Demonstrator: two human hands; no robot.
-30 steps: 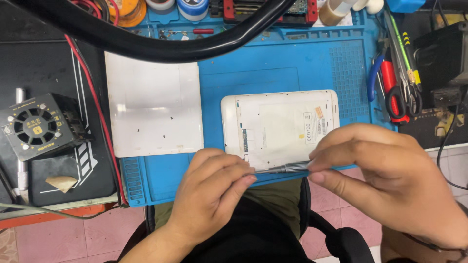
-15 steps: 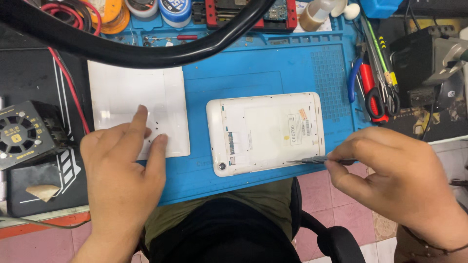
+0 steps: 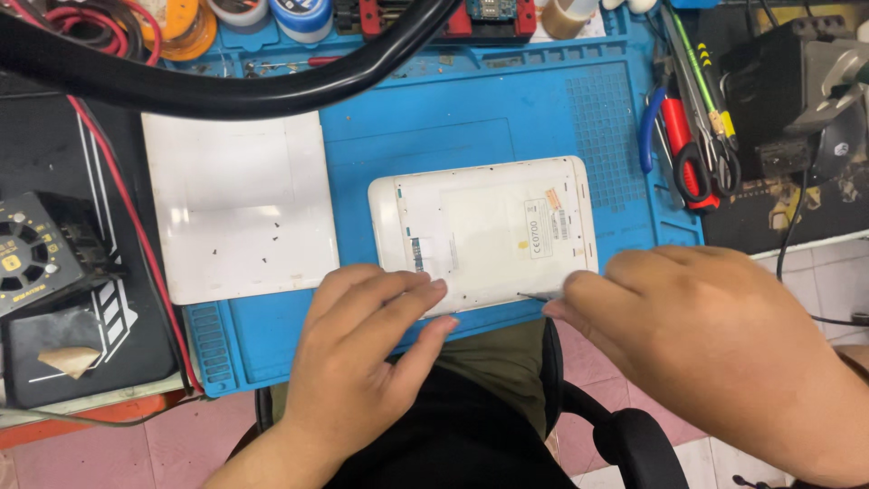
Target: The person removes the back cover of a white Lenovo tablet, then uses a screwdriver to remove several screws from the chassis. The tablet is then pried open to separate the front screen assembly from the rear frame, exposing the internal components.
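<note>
A white tablet (image 3: 489, 226) lies back side up on a blue work mat (image 3: 507, 109). My left hand (image 3: 362, 349) rests on the tablet's near left edge, fingers pressed flat against it. My right hand (image 3: 697, 344) pinches a thin metal tool (image 3: 536, 295) whose tip touches the tablet's near right edge. A white flat panel (image 3: 237, 204) with several tiny dark screws on it lies on the mat to the left of the tablet.
Pliers and cutters with blue and red handles (image 3: 683, 136) lie at the mat's right edge. A thick black hose (image 3: 226, 86) arcs across the top. A small black fan unit (image 3: 41, 249) sits at left. Tape rolls (image 3: 299, 16) stand at the back.
My left hand has moved from the white panel back to the tablet's near left edge. My right hand holds the tool at the tablet's near edge as before.
</note>
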